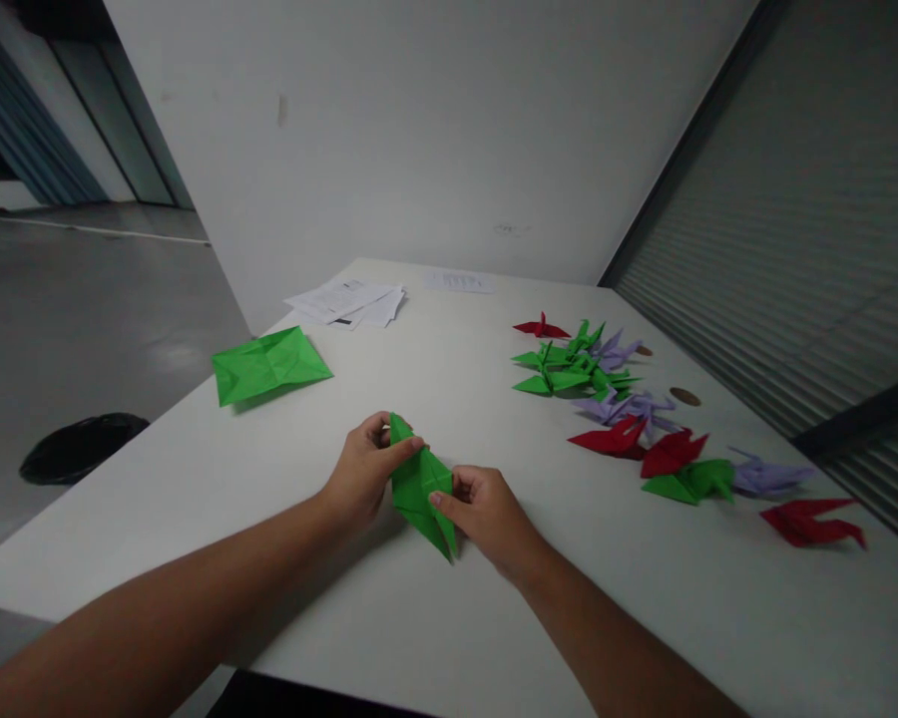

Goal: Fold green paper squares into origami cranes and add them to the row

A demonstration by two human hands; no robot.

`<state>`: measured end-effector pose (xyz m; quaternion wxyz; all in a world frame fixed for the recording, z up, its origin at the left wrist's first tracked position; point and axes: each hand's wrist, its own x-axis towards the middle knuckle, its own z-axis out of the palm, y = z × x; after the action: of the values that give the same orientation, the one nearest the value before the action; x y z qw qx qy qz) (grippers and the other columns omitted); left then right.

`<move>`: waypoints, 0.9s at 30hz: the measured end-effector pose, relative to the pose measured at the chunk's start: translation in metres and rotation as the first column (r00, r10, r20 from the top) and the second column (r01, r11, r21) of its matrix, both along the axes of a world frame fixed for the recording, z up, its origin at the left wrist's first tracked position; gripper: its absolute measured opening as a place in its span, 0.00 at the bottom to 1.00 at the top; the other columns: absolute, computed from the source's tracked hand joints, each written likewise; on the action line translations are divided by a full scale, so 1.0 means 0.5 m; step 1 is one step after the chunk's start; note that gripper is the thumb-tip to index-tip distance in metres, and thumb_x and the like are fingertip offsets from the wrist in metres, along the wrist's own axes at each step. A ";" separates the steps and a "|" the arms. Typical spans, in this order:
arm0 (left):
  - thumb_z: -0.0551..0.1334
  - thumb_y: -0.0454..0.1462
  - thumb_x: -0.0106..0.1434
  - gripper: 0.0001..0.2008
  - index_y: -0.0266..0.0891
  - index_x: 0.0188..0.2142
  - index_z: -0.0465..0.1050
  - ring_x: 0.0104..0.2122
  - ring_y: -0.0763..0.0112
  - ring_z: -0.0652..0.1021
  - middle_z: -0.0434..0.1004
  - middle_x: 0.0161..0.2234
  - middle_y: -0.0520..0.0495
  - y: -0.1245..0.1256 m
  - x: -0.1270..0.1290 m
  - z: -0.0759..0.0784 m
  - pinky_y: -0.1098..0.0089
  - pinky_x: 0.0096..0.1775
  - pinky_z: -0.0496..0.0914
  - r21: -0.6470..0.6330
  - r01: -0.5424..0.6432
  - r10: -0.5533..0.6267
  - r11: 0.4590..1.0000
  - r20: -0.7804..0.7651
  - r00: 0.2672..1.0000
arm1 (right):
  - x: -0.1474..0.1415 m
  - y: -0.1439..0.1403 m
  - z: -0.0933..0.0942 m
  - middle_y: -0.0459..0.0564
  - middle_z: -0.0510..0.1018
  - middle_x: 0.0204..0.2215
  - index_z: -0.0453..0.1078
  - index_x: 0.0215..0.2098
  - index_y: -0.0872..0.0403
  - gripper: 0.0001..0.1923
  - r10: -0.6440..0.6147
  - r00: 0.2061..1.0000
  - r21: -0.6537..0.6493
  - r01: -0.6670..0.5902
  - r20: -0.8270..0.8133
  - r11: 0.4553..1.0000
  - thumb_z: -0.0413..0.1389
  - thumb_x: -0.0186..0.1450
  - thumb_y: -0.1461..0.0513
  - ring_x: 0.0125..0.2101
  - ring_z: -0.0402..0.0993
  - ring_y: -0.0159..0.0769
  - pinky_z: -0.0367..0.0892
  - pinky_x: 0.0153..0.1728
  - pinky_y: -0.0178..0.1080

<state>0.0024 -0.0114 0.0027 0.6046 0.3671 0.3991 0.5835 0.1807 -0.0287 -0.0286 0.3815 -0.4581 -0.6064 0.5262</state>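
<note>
Between my two hands is a piece of folded green origami paper (420,491), a creased, roughly diamond shape tilted over the table. My left hand (366,464) pinches its upper left edge, thumb across the front and fingers behind. On the right side, my right hand (490,514) grips it with the thumb pressed on the front face. The fingertips behind the paper are partly hidden. To the left, a creased green paper sheet (269,367) lies by itself near the table's edge.
Several folded paper cranes in green (569,379), red (673,452) and purple (770,473) lie along the right side of the white table (449,389). Printed papers (348,301) are at the back left. A black bin (82,447) stands on the floor at left.
</note>
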 end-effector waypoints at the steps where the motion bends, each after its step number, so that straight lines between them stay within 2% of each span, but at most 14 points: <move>1: 0.77 0.37 0.50 0.18 0.39 0.34 0.71 0.28 0.72 0.77 0.76 0.27 0.54 0.000 -0.001 0.000 0.72 0.32 0.73 0.000 0.025 -0.025 1.000 0.014 1.000 | 0.000 0.000 0.002 0.43 0.73 0.21 0.68 0.24 0.53 0.12 0.000 1.000 -0.005 0.000 -0.023 1.000 0.64 0.59 0.57 0.23 0.69 0.33 0.62 0.25 0.34; 5: 0.74 0.37 0.57 0.21 0.44 0.46 0.69 0.29 0.73 0.78 0.77 0.33 0.54 -0.001 -0.006 -0.002 0.73 0.32 0.72 0.011 0.138 -0.138 0.990 0.075 0.988 | 0.003 0.001 0.008 0.46 0.78 0.26 0.73 0.29 0.54 0.11 -0.040 0.989 -0.008 0.039 -0.142 0.999 0.64 0.60 0.55 0.27 0.73 0.35 0.67 0.30 0.37; 7: 0.72 0.35 0.60 0.26 0.51 0.53 0.64 0.33 0.73 0.79 0.78 0.41 0.53 -0.001 -0.011 -0.005 0.73 0.35 0.73 0.079 0.154 -0.160 0.985 0.084 0.983 | 0.008 0.003 0.011 0.47 0.79 0.27 0.74 0.31 0.54 0.12 -0.087 0.983 0.005 0.089 -0.164 0.996 0.65 0.60 0.54 0.28 0.74 0.36 0.68 0.31 0.38; 9: 0.71 0.33 0.60 0.30 0.56 0.56 0.62 0.39 0.72 0.80 0.75 0.50 0.52 0.002 -0.022 -0.011 0.69 0.41 0.75 0.198 0.202 -0.217 0.959 0.057 0.975 | 0.015 0.006 0.013 0.47 0.79 0.27 0.74 0.31 0.54 0.13 -0.133 0.976 0.009 0.137 -0.170 0.991 0.65 0.60 0.53 0.27 0.73 0.36 0.67 0.30 0.37; 10: 0.71 0.32 0.61 0.28 0.55 0.55 0.64 0.43 0.70 0.80 0.73 0.54 0.50 0.005 -0.029 -0.014 0.66 0.44 0.76 0.263 0.264 -0.278 0.928 0.017 0.960 | 0.019 0.007 0.013 0.47 0.78 0.26 0.73 0.31 0.54 0.13 -0.148 0.974 0.007 0.152 -0.172 0.988 0.65 0.60 0.53 0.27 0.73 0.36 0.66 0.30 0.37; 11: 0.69 0.32 0.63 0.22 0.51 0.53 0.68 0.46 0.66 0.80 0.73 0.55 0.48 0.009 -0.036 -0.018 0.64 0.47 0.75 0.311 0.355 -0.355 0.881 -0.059 0.933 | 0.022 0.008 0.014 0.46 0.78 0.25 0.73 0.30 0.54 0.13 -0.158 0.972 0.006 0.161 -0.172 0.987 0.64 0.60 0.53 0.26 0.72 0.35 0.66 0.29 0.36; 13: 0.66 0.34 0.67 0.15 0.45 0.52 0.73 0.49 0.63 0.79 0.75 0.51 0.44 0.019 -0.053 -0.025 0.62 0.51 0.74 0.372 0.527 -0.480 0.764 -0.218 0.850 | 0.028 0.010 0.015 0.45 0.76 0.24 0.71 0.28 0.54 0.14 -0.156 0.976 0.015 0.160 -0.154 0.987 0.64 0.60 0.53 0.26 0.71 0.35 0.65 0.28 0.36; 15: 0.66 0.35 0.68 0.13 0.42 0.52 0.76 0.49 0.62 0.78 0.75 0.50 0.41 0.029 -0.067 -0.029 0.61 0.51 0.74 0.433 0.594 -0.485 0.677 -0.345 0.804 | 0.033 0.011 0.017 0.45 0.75 0.24 0.69 0.28 0.53 0.13 -0.131 0.984 0.027 0.135 -0.125 0.990 0.64 0.60 0.54 0.26 0.70 0.34 0.65 0.28 0.36; 17: 0.65 0.37 0.69 0.12 0.40 0.51 0.78 0.48 0.61 0.79 0.76 0.49 0.39 0.040 -0.076 -0.031 0.61 0.50 0.74 0.455 0.637 -0.448 0.622 -0.461 0.766 | 0.035 0.011 0.020 0.44 0.74 0.24 0.68 0.27 0.53 0.13 -0.105 0.990 0.031 0.108 -0.097 0.994 0.64 0.59 0.54 0.25 0.69 0.33 0.64 0.28 0.35; 23: 0.65 0.41 0.69 0.10 0.39 0.45 0.80 0.43 0.62 0.81 0.82 0.42 0.39 0.060 -0.088 -0.023 0.62 0.47 0.74 0.503 0.694 -0.252 0.516 -0.685 0.684 | 0.035 0.009 0.021 0.43 0.72 0.23 0.66 0.26 0.53 0.15 -0.027 0.999 0.013 0.028 -0.024 1.000 0.64 0.59 0.53 0.25 0.67 0.32 0.63 0.26 0.34; 27: 0.66 0.42 0.68 0.10 0.40 0.43 0.81 0.42 0.62 0.82 0.83 0.42 0.39 0.061 -0.093 -0.010 0.63 0.46 0.75 0.496 0.733 -0.191 0.465 -0.752 0.631 | 0.037 0.009 0.012 0.44 0.72 0.23 0.66 0.26 0.53 0.15 -0.012 1.000 0.017 0.011 0.027 1.000 0.63 0.59 0.53 0.25 0.67 0.33 0.61 0.24 0.34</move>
<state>-0.0441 0.0191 -0.0023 0.3667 0.8513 0.1527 0.3428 0.1994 -0.0243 -0.0224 0.3802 -0.4654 -0.6131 0.5128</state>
